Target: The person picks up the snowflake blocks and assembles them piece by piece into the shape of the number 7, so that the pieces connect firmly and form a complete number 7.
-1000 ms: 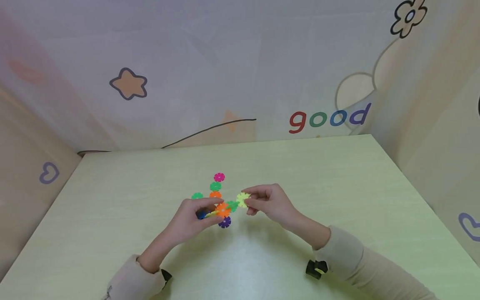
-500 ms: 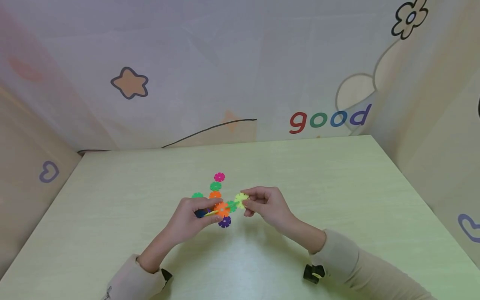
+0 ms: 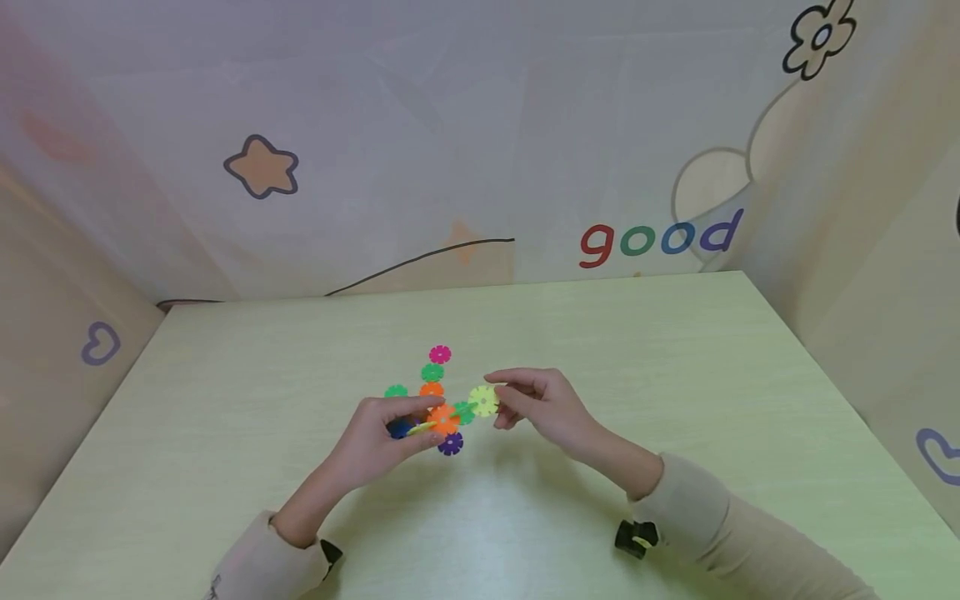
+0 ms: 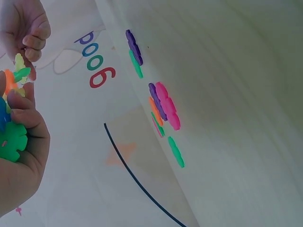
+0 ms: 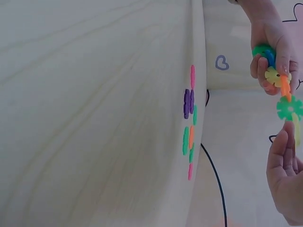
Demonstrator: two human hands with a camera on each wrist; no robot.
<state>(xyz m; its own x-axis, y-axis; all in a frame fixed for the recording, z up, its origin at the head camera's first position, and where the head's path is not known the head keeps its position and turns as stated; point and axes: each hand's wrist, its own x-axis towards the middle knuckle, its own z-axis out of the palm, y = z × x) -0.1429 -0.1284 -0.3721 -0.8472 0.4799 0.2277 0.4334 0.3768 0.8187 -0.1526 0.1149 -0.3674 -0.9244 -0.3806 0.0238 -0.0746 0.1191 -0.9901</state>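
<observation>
My left hand [image 3: 382,437] grips a chain of joined plastic snowflake discs between thumb and fingers. In the left wrist view, a green disc [image 4: 13,142] lies in its palm. A blue disc [image 5: 270,57], a yellow disc [image 5: 273,75], an orange disc [image 3: 443,419] and another green disc [image 5: 289,109] follow along the chain. At its right end stands a pale yellow disc [image 3: 483,401], showing its face in the head view. My right hand [image 3: 545,408] is at that disc's right edge, thumb beside it, index finger apart above it. The contact is partly hidden.
Loose snowflake discs lie on the pale table [image 3: 637,358] behind and below the chain: magenta [image 3: 440,354], green [image 3: 432,372], orange [image 3: 431,389], purple [image 3: 451,443] and others. A printed curtain [image 3: 420,150] rises behind the table.
My right hand pinched the pale yellow disc earlier; now its fingers have loosened and shifted slightly right, leaving the disc's face uncovered on the chain. My left hand holds nearly still.
</observation>
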